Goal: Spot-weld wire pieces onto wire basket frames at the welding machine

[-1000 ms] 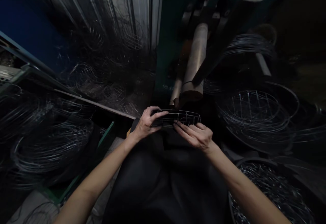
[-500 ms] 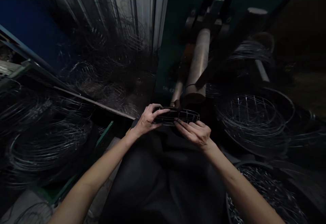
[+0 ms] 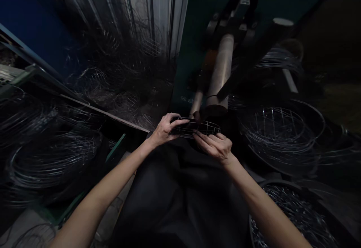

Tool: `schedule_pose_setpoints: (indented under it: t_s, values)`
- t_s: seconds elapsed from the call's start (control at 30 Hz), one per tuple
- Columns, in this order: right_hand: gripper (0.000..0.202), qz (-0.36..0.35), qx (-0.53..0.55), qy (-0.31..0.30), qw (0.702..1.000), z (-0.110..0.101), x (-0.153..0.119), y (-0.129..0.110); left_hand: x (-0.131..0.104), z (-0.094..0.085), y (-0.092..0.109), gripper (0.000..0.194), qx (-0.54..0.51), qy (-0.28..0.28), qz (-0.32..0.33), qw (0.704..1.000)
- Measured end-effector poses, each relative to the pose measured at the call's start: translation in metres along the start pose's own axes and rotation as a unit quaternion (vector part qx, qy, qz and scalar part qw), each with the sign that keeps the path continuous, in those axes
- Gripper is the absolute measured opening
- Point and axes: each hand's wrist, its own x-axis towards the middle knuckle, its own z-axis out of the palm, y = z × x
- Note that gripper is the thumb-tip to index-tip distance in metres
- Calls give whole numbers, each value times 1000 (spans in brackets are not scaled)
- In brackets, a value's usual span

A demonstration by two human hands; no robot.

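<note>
A small round wire frame (image 3: 207, 126), made of thin rings joined by short cross wires, is held between both hands above my dark apron (image 3: 180, 188). My left hand (image 3: 166, 129) grips its left side, thumb and fingers around the rings. At the right side, my right hand (image 3: 216, 146) is closed on the frame, with its fingertips on the near wires. Just beyond the frame are the ends of a thin metal rod (image 3: 196, 103) and a thick metal cylinder (image 3: 221, 71). Whether the frame touches the rod, I cannot tell.
Wire rings fill a green-edged bin (image 3: 113, 148) at left. On the right, a wire grid basket (image 3: 276, 127) stands above a round tub (image 3: 254, 225) of small metal pieces. A dark slanted bar (image 3: 248, 60) crosses beside the cylinder. Tangled wire (image 3: 113, 75) lies by the corrugated wall.
Both hands keep their hold on the wire frame and have hardly moved. The view has shifted slightly.
</note>
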Motion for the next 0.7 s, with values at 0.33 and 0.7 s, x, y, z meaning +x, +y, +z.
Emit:
schedule_pose_setpoints:
  t_s: [0.33, 0.7]
  values:
    - [26, 16, 14, -27, 999, 3, -12, -4, 1, 4, -13, 58, -6, -21, -6, 1000]
    - [33, 209, 38, -88, 973, -33, -6, -44, -16, -3, -48, 67, -53, 30, -27, 998]
